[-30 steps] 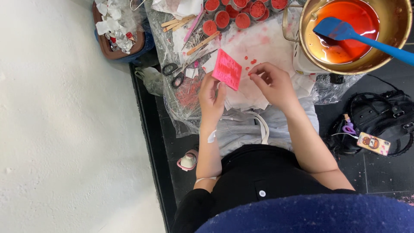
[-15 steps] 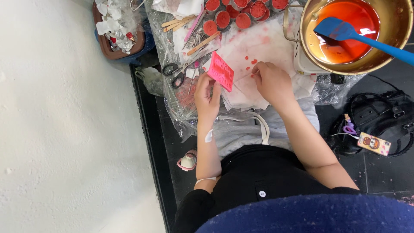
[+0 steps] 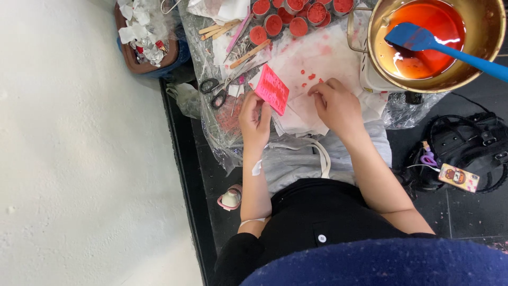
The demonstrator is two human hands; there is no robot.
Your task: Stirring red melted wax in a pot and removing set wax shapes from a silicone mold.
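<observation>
My left hand (image 3: 255, 121) holds a small pink silicone mould (image 3: 272, 89) by its lower corner, tilted up on edge over white stained paper (image 3: 317, 61). My right hand (image 3: 334, 103) rests on the paper just right of the mould, its fingertips pinched beside a few tiny red pieces (image 3: 307, 78). Whether a piece sits between those fingers is too small to tell.
A brass pot of red liquid (image 3: 431, 45) with a blue spatula (image 3: 439, 47) stands at the upper right. Several red-filled round tins (image 3: 296, 18), wooden sticks (image 3: 233, 29) and scissors (image 3: 214, 92) lie above. A black bag (image 3: 465, 151) sits on the floor to the right, a white wall to the left.
The mould has shifted slightly left and tipped more upright in my left hand. My right hand has moved off the mould onto the paper by the red pieces.
</observation>
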